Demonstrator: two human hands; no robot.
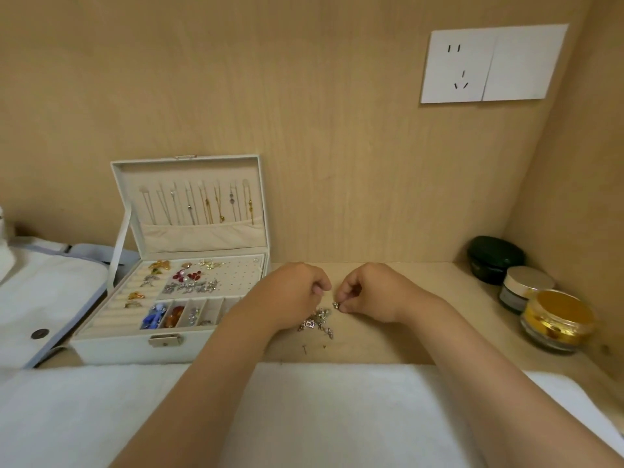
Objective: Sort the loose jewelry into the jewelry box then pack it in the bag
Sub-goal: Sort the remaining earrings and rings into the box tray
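The left hand (290, 295) is covering part of the small heap of loose silver jewelry (319, 321). Its curled fingers are hiding whatever lies under them, so whether it is gripping anything cannot be told. The pieces in the heap are too small and tangled to be told apart. The white fabric bag with grey-blue trim (44, 292) is being cut off by the left edge.

The heap is lying on the pale wooden desk (364, 346), just below and between both hands, to the right of the open white jewelry box (114, 349). The box's trays are holding coloured and silver pieces, and chains are hanging inside its lid. 2 tiny loose studs (305, 347) are lying just nearer the person.

The right hand (371, 292) is curling its fingers tight and pinching a tiny silver piece (336, 305) between thumb and fingertip, just above the heap's right edge. 3 round jars (557, 319) are standing in the right corner.
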